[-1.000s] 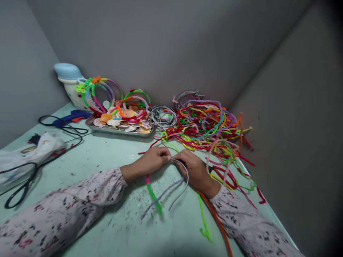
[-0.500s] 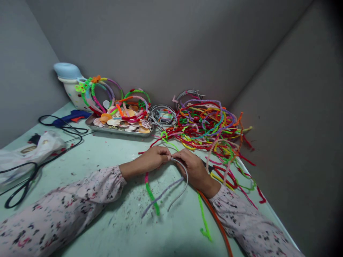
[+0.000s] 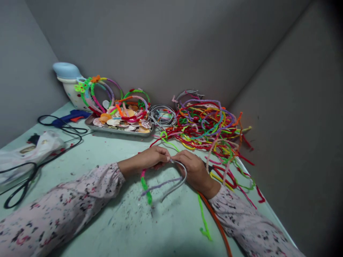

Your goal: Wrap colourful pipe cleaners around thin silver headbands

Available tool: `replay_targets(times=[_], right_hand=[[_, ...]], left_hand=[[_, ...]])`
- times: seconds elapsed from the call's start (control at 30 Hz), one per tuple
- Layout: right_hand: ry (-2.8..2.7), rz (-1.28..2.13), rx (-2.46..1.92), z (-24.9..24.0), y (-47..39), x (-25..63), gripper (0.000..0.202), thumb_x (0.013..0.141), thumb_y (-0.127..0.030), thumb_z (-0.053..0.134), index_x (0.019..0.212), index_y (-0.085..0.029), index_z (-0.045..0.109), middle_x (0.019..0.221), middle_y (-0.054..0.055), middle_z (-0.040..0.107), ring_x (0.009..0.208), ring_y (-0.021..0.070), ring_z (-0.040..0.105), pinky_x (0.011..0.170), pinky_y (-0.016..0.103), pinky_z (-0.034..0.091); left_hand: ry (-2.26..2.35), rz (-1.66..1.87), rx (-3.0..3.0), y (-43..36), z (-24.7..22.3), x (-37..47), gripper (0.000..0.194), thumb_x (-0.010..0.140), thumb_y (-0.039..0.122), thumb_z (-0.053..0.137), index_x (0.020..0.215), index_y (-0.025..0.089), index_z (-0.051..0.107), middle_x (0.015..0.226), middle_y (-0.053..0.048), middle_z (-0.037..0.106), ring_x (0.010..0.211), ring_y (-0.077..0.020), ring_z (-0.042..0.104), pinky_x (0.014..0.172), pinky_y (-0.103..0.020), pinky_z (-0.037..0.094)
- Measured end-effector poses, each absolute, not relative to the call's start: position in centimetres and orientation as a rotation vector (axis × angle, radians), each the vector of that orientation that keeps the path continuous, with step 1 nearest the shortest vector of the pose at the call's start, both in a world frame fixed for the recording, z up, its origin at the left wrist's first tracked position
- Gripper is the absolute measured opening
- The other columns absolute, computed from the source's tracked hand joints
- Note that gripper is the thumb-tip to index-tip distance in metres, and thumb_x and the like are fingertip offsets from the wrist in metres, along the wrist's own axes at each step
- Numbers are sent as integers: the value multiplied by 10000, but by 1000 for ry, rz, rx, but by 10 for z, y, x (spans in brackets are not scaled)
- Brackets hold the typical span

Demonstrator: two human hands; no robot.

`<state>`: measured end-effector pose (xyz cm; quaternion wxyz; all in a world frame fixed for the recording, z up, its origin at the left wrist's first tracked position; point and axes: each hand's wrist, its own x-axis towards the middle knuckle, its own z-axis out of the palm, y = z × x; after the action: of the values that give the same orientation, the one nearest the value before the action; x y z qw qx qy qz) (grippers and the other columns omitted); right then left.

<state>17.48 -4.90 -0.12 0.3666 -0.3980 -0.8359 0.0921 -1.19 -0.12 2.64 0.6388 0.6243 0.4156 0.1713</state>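
Over the middle of the table, my left hand (image 3: 157,157) and my right hand (image 3: 191,167) meet almost fingertip to fingertip. Both are closed in a pinch on a thin grey wire (image 3: 184,173), which curves down between them with a loose end. A purple pipe cleaner (image 3: 163,184) runs from near my right fingers towards the lower left. Below my left hand hangs a strip wrapped in pink and green pipe cleaner (image 3: 146,189); its upper end is hidden by the hand. A single green pipe cleaner (image 3: 204,217) lies by my right wrist.
A metal tray (image 3: 120,132) of shells and wrapped hoops stands at the back. Beside it are coiled wire (image 3: 162,116) and a heap of pipe cleaners (image 3: 209,121). Red-handled scissors (image 3: 225,175), an orange cord (image 3: 217,217), a blue glue gun (image 3: 71,117) and a plastic bag (image 3: 45,146) surround the workspace.
The hanging ends of the grey wire, purple pipe cleaner and pink-green strip have swung up and to the left. Both hands keep their pinch in nearly the same place.
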Motion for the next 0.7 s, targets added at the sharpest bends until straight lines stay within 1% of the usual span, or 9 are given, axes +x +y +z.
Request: replay_targets(times=[0.13,0.27,0.37,0.5,0.63,0.7], right_hand=[[-2094,334,-1036,-1,-47,174,186,903,-217,501,1019,-227,646,905,70,635,871,186,591,776,315,477],[-1987,426,-1140,-5,-43,174,194,872,-195,537,1032,-228,640,925,62,649,863,184,604,780,315,483],[-1886,519,-1217,-8,-41,174,217,844,-207,566,1049,-221,636,931,51,670,815,172,619,755,307,490],[-1790,672,-1218,-10,-40,174,224,825,-220,572,1040,-210,634,913,36,680,771,153,624,716,286,491],[-1662,830,-1183,-10,-38,175,215,817,-239,575,1022,-199,627,894,33,672,766,147,609,682,268,481],[-1599,903,-1174,-11,-37,175,220,812,-256,585,1021,-197,621,882,30,662,725,138,590,637,254,467]], left_hand=[[929,404,1392,0,23,-12,148,687,293,580,683,158,520,517,51,449,380,-52,353,365,-188,221],[912,404,1366,0,22,-12,139,704,285,558,672,154,523,519,47,455,366,-46,329,362,-196,196],[922,394,1374,-1,24,-12,148,718,288,546,685,144,551,521,40,470,363,-45,320,365,-202,186],[954,401,1397,-3,27,-11,169,735,293,543,753,134,596,523,42,480,364,-44,314,367,-200,184],[964,416,1430,-3,26,-11,172,738,291,552,788,135,606,531,41,494,369,-43,321,367,-193,193],[950,422,1442,-3,24,-11,180,738,290,555,806,133,611,534,41,492,376,-42,322,370,-189,199]])
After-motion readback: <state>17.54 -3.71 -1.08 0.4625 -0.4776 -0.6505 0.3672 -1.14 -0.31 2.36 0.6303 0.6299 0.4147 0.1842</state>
